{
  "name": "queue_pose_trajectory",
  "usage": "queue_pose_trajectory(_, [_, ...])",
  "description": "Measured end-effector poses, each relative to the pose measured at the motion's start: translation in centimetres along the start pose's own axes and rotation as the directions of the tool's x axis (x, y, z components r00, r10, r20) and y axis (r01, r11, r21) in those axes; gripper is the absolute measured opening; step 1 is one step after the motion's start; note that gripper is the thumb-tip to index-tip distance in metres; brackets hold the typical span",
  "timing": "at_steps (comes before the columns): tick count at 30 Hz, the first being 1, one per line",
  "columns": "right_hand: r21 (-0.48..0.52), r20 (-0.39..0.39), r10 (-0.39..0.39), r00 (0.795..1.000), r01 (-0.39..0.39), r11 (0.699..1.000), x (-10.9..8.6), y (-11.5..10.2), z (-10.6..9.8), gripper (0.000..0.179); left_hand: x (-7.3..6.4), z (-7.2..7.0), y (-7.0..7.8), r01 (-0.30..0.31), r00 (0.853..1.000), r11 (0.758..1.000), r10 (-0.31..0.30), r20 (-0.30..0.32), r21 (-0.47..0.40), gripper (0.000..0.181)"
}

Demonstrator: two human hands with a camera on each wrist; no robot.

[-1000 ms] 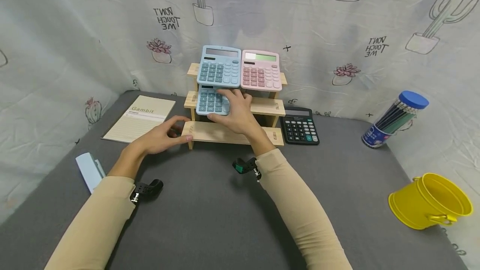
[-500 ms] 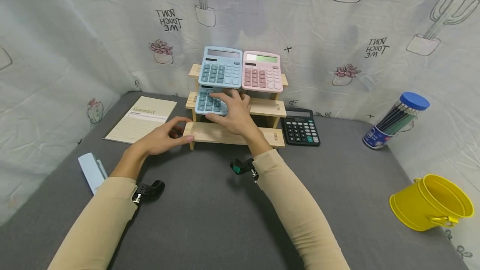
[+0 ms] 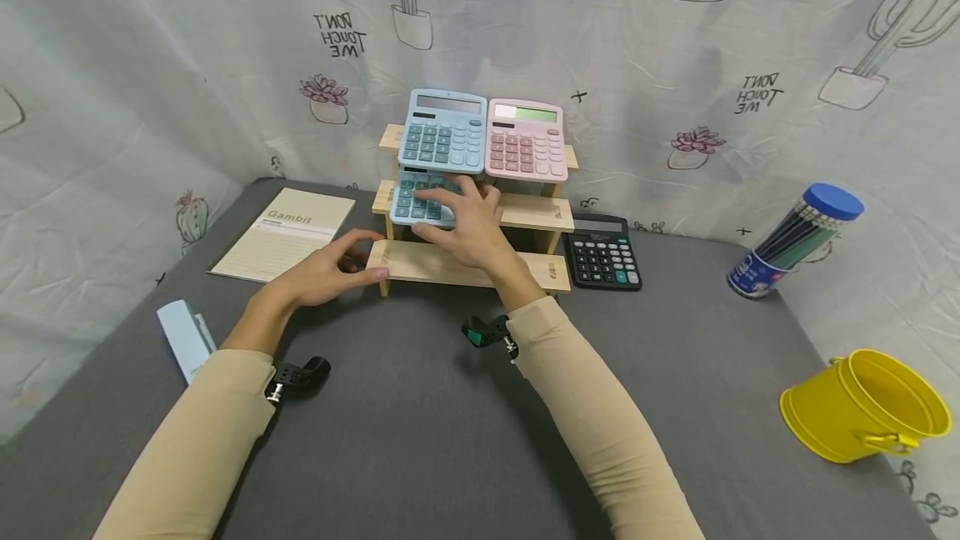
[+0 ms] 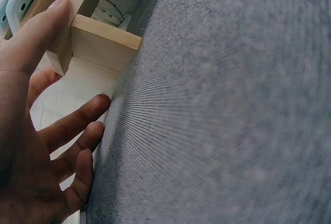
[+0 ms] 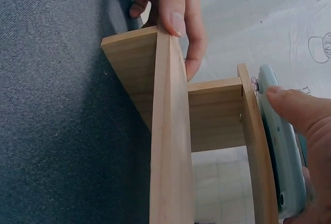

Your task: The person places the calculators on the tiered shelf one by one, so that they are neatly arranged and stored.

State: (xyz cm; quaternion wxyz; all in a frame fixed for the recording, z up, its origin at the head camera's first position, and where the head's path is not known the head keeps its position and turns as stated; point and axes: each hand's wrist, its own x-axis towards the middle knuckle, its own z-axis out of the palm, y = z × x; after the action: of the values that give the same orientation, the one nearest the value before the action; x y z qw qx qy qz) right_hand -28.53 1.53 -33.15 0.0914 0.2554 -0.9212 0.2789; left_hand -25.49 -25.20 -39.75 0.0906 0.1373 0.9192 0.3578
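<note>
A three-tier wooden display rack stands at the back of the table. My left hand grips the left end of its lowest shelf, thumb on the front edge, as the left wrist view shows. On the middle tier leans a light-blue calculator, partly hidden by my right hand. That hand holds it, the thumb at its lower edge and the index finger over the keys. A second blue calculator and a pink calculator lean side by side on the top tier.
A black calculator lies just right of the rack. To the left are a notepad and a light-blue stapler. Further right stand a blue-lidded tub of pencils and a yellow bucket. A printed curtain hangs behind.
The calculator on the middle tier has shifted slightly left along its shelf with my right hand. The index finger has moved down over the keys. My left hand stays at the shelf end.
</note>
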Motion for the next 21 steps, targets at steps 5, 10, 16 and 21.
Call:
queue_pose_trajectory(5, [0.003,0.009,-0.022,1.0,0.022,1.0,-0.2,0.3,0.0,0.053,0.2,0.0,0.0,0.004,1.0,1.0,-0.004,0.001,-0.002,0.072])
queue_pose_trajectory(10, [0.007,0.031,-0.056,0.998,0.055,0.998,-0.8,0.4,-0.2,0.053,0.0,-0.1,-0.1,0.004,1.0,1.0,-0.004,0.002,-0.005,0.072])
queue_pose_trajectory(16, [-0.012,0.07,-0.117,0.991,0.118,0.993,-1.7,0.8,-0.9,0.054,0.1,-0.3,-0.3,-0.001,1.0,1.0,0.001,-0.005,-0.006,0.071])
queue_pose_trajectory(21, [-0.007,0.082,-0.195,0.977,0.196,0.98,-2.8,1.2,-1.6,0.057,0.2,-0.2,-0.2,-0.012,1.0,1.0,0.012,-0.003,-0.003,0.071])
